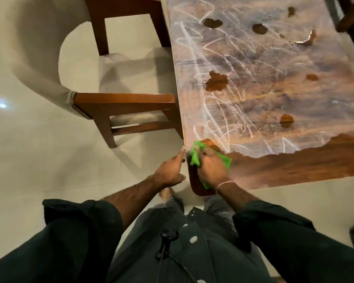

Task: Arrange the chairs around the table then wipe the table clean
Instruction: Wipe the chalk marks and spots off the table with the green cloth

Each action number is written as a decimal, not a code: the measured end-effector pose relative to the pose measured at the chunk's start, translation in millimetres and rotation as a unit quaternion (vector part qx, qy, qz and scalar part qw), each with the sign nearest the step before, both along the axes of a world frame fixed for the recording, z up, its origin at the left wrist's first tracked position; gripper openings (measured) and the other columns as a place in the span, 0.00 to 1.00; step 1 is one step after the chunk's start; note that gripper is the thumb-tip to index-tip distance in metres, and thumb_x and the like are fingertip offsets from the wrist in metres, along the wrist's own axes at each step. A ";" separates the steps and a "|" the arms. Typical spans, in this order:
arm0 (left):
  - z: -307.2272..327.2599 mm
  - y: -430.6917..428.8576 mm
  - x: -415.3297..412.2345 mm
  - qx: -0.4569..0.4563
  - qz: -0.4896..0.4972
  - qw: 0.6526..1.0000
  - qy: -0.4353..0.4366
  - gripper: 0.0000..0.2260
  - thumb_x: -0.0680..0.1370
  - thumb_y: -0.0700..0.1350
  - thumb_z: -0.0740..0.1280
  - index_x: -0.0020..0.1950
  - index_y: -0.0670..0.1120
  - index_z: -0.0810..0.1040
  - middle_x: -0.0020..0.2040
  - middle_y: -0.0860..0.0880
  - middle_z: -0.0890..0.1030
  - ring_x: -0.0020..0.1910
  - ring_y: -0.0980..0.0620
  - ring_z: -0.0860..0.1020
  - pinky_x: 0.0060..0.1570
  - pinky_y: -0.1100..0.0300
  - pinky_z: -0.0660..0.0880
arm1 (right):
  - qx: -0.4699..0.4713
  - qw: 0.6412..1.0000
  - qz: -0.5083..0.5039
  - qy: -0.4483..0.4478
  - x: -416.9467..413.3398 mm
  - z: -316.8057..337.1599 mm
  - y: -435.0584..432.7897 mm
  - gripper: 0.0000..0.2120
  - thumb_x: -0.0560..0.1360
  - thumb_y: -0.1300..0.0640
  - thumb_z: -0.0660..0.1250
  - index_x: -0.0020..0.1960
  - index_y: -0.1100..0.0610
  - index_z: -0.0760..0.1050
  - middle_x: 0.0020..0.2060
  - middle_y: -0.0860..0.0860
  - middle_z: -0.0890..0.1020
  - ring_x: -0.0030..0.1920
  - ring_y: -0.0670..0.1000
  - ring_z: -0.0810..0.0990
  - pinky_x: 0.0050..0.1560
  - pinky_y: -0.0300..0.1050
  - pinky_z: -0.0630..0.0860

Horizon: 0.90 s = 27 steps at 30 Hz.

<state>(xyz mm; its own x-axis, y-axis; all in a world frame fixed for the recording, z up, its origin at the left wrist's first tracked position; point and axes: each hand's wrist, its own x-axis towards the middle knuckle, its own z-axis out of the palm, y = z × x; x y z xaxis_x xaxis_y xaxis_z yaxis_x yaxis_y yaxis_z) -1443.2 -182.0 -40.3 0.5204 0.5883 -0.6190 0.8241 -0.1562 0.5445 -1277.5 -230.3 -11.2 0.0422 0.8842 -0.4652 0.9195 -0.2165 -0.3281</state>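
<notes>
A wooden table (294, 164) fills the right half of the head view. White chalky scribbles and dust cover most of its top, with several dark wet patches. The near strip shows bare brown wood. My right hand (212, 165) grips a green cloth (197, 153) pressed on the table's near left corner. My left hand (170, 169) is beside the table's left edge, with a straight fingertip touching that edge. A wooden chair (127, 103) with a pale padded back stands tucked against the table's left side.
Pale tiled floor (39, 150) spreads to the left and below. Part of another wooden chair (349, 15) shows at the far right corner. My feet and dark clothing are right below the table corner.
</notes>
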 end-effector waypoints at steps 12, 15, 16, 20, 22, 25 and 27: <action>7.9 31.8 5.9 0.047 -0.015 0.998 0.024 0.49 0.74 0.47 0.74 0.82 0.52 0.42 0.76 0.43 0.69 0.64 0.41 0.76 0.62 0.45 0.75 | 0.020 1.000 -0.008 0.001 -19.5 -3.8 26.3 0.31 0.75 0.57 0.66 0.76 0.58 0.62 0.68 0.58 0.70 0.61 0.59 0.76 0.59 0.51 0.76; 11.5 42.3 11.2 0.044 -0.015 0.998 0.036 0.47 0.74 0.45 0.72 0.82 0.52 0.42 0.75 0.43 0.69 0.63 0.42 0.77 0.62 0.43 0.75 | -0.011 0.994 0.110 0.023 -4.5 3.1 13.9 0.25 0.74 0.56 0.66 0.71 0.52 0.69 0.67 0.55 0.71 0.56 0.58 0.78 0.54 0.52 0.78; 13.6 46.1 12.5 0.040 -0.017 0.998 0.042 0.47 0.74 0.43 0.72 0.82 0.52 0.42 0.76 0.44 0.69 0.62 0.42 0.77 0.61 0.44 0.76 | -0.022 0.994 0.102 0.021 7.0 4.1 13.3 0.26 0.74 0.56 0.66 0.72 0.52 0.69 0.68 0.54 0.69 0.55 0.58 0.79 0.53 0.52 0.79; 18.0 58.8 19.0 0.033 -0.013 0.998 0.052 0.46 0.75 0.41 0.71 0.82 0.55 0.43 0.76 0.44 0.68 0.60 0.44 0.78 0.59 0.46 0.79 | -0.007 0.991 -0.131 -0.010 38.2 0.9 34.9 0.25 0.75 0.57 0.67 0.71 0.59 0.68 0.68 0.55 0.69 0.55 0.58 0.79 0.56 0.51 0.76; 19.8 61.2 18.5 0.033 -0.014 0.998 0.059 0.46 0.74 0.42 0.71 0.82 0.55 0.43 0.75 0.43 0.69 0.59 0.44 0.78 0.58 0.46 0.79 | 0.011 0.993 -0.118 -0.009 17.6 -1.5 38.5 0.27 0.75 0.57 0.66 0.72 0.58 0.67 0.66 0.56 0.71 0.56 0.58 0.78 0.54 0.51 0.78; 20.3 69.5 22.0 0.049 -0.026 0.996 0.076 0.47 0.74 0.43 0.72 0.82 0.54 0.42 0.73 0.43 0.71 0.58 0.44 0.79 0.58 0.45 0.78 | 0.007 0.998 0.052 0.038 -0.3 -2.0 29.2 0.29 0.76 0.55 0.66 0.75 0.53 0.63 0.66 0.55 0.70 0.57 0.57 0.77 0.52 0.50 0.78; 22.7 76.8 24.4 0.054 -0.041 0.994 0.088 0.47 0.74 0.43 0.71 0.82 0.53 0.42 0.72 0.42 0.72 0.59 0.43 0.79 0.58 0.45 0.78 | 0.004 0.998 0.051 0.033 19.9 -2.6 38.1 0.31 0.75 0.54 0.66 0.76 0.53 0.61 0.67 0.55 0.69 0.56 0.58 0.78 0.53 0.52 0.78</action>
<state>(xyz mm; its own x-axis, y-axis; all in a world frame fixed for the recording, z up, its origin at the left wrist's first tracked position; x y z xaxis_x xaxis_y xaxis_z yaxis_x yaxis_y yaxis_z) -1418.9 -105.2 -17.6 0.4589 0.6165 -0.6398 0.8871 -0.2773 0.3691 -1257.7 -192.2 -13.8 -0.0788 0.8864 -0.4561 0.9128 -0.1198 -0.3905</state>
